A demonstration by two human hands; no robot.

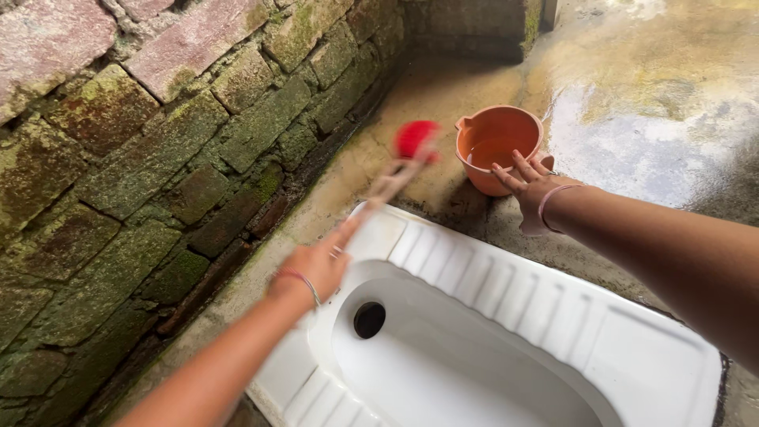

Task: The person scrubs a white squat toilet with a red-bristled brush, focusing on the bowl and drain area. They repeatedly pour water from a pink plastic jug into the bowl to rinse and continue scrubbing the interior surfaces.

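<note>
My left hand [316, 267] grips the pale handle of a toilet brush with a red head [417, 139]; the brush is blurred and points away toward the far floor. My right hand [528, 187] stretches out with fingers apart, next to the handle of an orange mug [496, 142] that holds some water. I cannot tell whether the fingers touch it. Both arms reach over a white squat toilet pan [506, 308] set in the floor, with its dark drain hole [369, 319] near my left wrist.
A mossy brick wall [158, 158] runs along the left, close beside the pan. Wet stained concrete floor [648, 119] spreads behind the mug and to the right. A low stone ledge [474, 24] closes the far corner.
</note>
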